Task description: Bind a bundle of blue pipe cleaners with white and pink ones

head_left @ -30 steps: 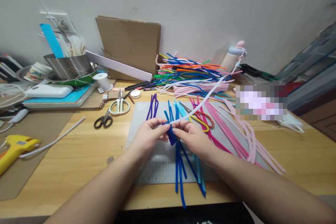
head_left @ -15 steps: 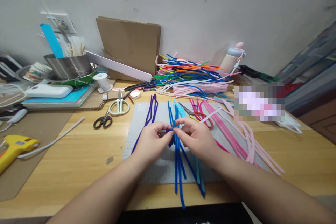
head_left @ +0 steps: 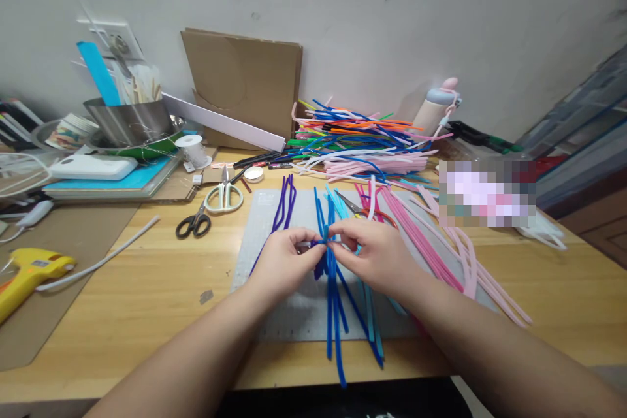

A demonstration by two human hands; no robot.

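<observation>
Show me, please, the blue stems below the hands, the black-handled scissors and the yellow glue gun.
Blue stems (head_left: 330,307): head view, lower length of one stem.
Black-handled scissors (head_left: 194,225): head view, where the handle loops meet.
Yellow glue gun (head_left: 35,266): head view, the body.

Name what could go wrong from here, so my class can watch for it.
First, the left hand and right hand meet at the fingertips around a small blue piece, so a slight slip might let it loose. Second, the orange-handled scissors lie just beyond the right hand; reaching forward could bring it against the blades. Third, loose blue strips run past the near edge of the mat, so a careless move might sweep them aside.
</observation>
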